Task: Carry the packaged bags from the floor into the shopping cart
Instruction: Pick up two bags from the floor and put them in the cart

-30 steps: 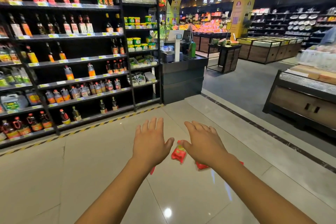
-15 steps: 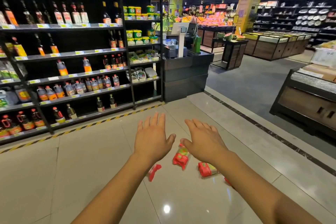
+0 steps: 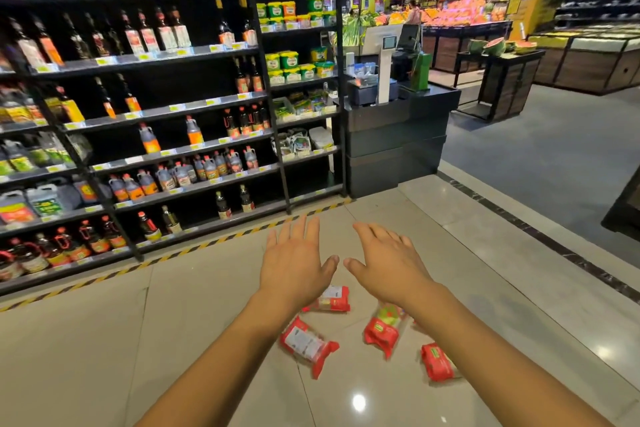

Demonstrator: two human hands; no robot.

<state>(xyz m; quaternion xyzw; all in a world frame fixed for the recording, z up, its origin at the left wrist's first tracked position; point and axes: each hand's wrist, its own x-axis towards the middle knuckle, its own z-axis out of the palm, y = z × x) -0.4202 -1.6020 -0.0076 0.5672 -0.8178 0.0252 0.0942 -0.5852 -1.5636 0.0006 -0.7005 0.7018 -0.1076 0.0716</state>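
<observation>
packaged bags [image 3: 308,347], four red ones in plain sight, lay scattered on the pale tiled floor [image 3: 207,340], apart from one another, below the wrists and forearms. the left hand [image 3: 294,263] and right hand [image 3: 388,263] hovered palm-down above them, fingers straight and spread, released and holding nothing, thumbs near each other but not touching. the farthest bag [image 3: 330,300] was partly hidden under the left wrist; the rightmost bag [image 3: 437,365] lay clear of both arms. open tile stretched to the left of the bags and back toward the person. beyond the hands a yellow-and-black tape line [image 3: 173,255] ran along the foot of the black shelves [image 3: 173,107] stocked with bottles. a dark bench [image 3: 394,149] carrying a scale stood at the shelf end, and a dark border strip [image 3: 540,239] edged the tiles on the right, with grey floor past it.
</observation>
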